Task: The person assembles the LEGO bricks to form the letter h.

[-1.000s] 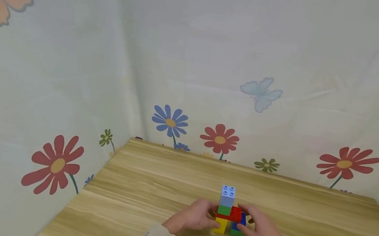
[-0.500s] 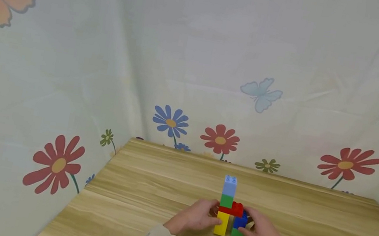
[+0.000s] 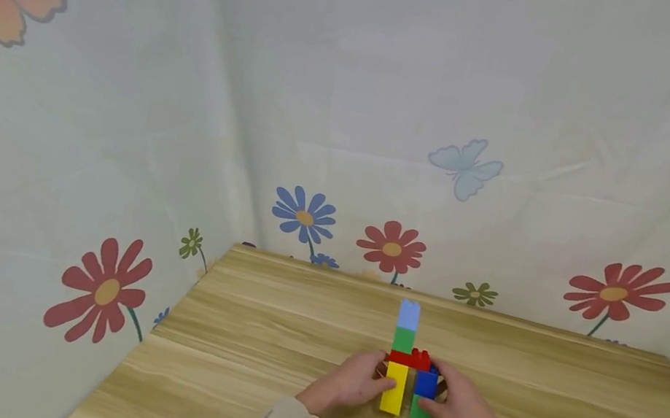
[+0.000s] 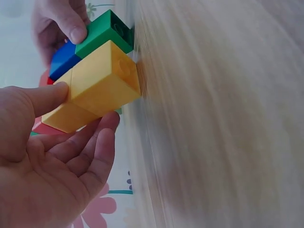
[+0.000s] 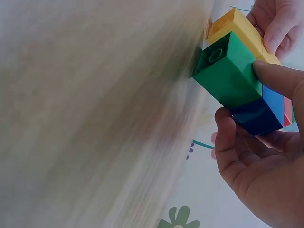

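Observation:
Between my two hands stands a joined toy-brick structure. Its left leg is yellow bricks (image 3: 392, 398); the right leg has a blue brick (image 3: 426, 382) over a green brick (image 3: 422, 415). A red brick (image 3: 420, 361) bridges both legs. Above its left end sit another green brick (image 3: 403, 339) and a light blue brick (image 3: 409, 315) on top. My left hand (image 3: 354, 381) pinches the yellow leg, thumb in front and fingers behind. My right hand (image 3: 464, 410) grips the blue-and-green leg likewise. Hollow undersides show in both wrist views, so the structure is tilted, its base at least partly raised.
The wood-grain table (image 3: 264, 315) extends around the hands. Behind it and at the left hangs a pale curtain (image 3: 354, 94) printed with flowers and butterflies, meeting the table's back edge.
The structure has tipped backward: its top studs faced the head camera before, and now its front faces it. Both hands kept their hold and moved little.

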`<state>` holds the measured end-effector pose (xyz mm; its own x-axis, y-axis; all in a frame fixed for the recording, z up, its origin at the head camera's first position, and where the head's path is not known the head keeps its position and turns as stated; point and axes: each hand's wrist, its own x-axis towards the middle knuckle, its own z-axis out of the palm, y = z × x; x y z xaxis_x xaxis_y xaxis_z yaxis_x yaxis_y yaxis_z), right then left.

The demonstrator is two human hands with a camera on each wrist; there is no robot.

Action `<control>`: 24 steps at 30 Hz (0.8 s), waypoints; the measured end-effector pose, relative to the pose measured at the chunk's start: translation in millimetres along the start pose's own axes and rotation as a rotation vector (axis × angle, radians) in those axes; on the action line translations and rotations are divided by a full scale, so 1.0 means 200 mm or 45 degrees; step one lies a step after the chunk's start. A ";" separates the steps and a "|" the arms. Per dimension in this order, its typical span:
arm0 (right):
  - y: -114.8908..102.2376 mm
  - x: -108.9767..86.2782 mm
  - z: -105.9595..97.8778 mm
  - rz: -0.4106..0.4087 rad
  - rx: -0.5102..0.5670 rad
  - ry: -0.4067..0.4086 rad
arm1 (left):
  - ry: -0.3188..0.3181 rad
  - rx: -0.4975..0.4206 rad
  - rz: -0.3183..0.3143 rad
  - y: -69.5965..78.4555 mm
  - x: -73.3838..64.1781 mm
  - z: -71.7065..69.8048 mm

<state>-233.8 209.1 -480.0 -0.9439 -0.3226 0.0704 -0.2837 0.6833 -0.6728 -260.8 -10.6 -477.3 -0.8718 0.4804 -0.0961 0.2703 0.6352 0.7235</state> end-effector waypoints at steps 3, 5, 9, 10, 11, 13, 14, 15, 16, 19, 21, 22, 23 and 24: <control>0.00 0.00 0.00 0.009 -0.003 -0.004 | 0.006 0.016 0.000 0.00 0.01 0.01; 0.00 0.01 0.00 0.021 -0.008 -0.020 | 0.009 0.035 0.011 0.00 0.02 0.01; 0.01 0.01 0.01 0.043 -0.008 -0.050 | 0.004 0.061 0.011 0.00 0.03 0.02; 0.01 0.01 0.01 0.049 -0.001 -0.053 | 0.000 0.067 0.013 0.00 0.03 0.02; 0.01 0.01 0.01 0.054 0.005 -0.057 | -0.006 0.073 0.013 0.00 0.03 0.02; 0.01 0.01 0.00 0.064 0.016 -0.061 | -0.020 0.088 0.019 0.00 0.03 0.02; 0.01 0.02 0.01 0.070 0.019 -0.063 | -0.028 0.092 0.022 0.00 0.03 0.02; 0.01 0.02 0.01 0.075 0.018 -0.065 | -0.035 0.102 0.027 0.00 0.02 0.02; 0.01 0.02 0.01 0.079 0.015 -0.068 | -0.041 0.109 0.033 0.00 0.02 0.02; 0.01 0.02 0.01 0.095 0.001 -0.068 | -0.053 0.127 0.034 0.00 0.02 0.02; 0.01 0.03 0.01 0.107 -0.003 -0.071 | -0.056 0.136 0.026 0.01 0.02 0.02; 0.01 0.03 0.00 0.112 -0.001 -0.070 | -0.055 0.138 0.016 0.01 0.02 0.02; 0.01 0.03 0.00 0.118 0.004 -0.071 | -0.053 0.144 0.004 0.01 0.02 0.02; 0.02 0.03 0.00 0.122 0.006 -0.072 | -0.049 0.148 -0.003 0.01 0.03 0.02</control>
<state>-240.9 208.6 -482.1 -0.9557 -0.2923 -0.0361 -0.1914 0.7096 -0.6781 -263.4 -4.7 -479.0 -0.8567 0.5003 -0.1255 0.3159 0.7012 0.6391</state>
